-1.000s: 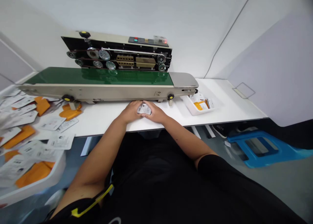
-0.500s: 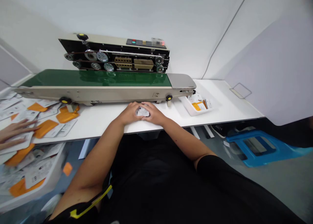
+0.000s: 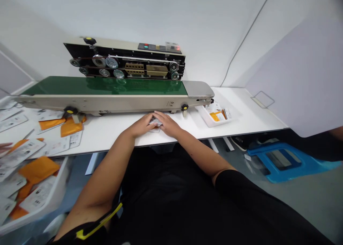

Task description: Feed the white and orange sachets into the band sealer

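Note:
Between my hands on the white table [image 3: 104, 134] is a small stack of printed white packets [image 3: 154, 130], with a bit of orange showing. My left hand [image 3: 142, 125] closes around the stack's left side, its thumb lying across the top. My right hand [image 3: 168, 125] curves around the right side, and the fingertips of both hands meet at the far edge. Much of the stack is hidden under the fingers. Just beyond my hands stands a band sealing machine with a green conveyor belt [image 3: 112, 86].
A white bin [image 3: 215, 123] holding packets stands right of the machine. At left, white and orange packets [image 3: 70, 126] are spread over the table. A larger bin [image 3: 60, 191] of packets sits below. Another person's hand [image 3: 4, 147] shows at the left edge. A blue plastic stool [image 3: 284, 161] is at right.
My hands have drawn closer together over the packets, covering more of them. The other person's hand has pulled back left, and packets at the left have shifted, some into the lower bin.

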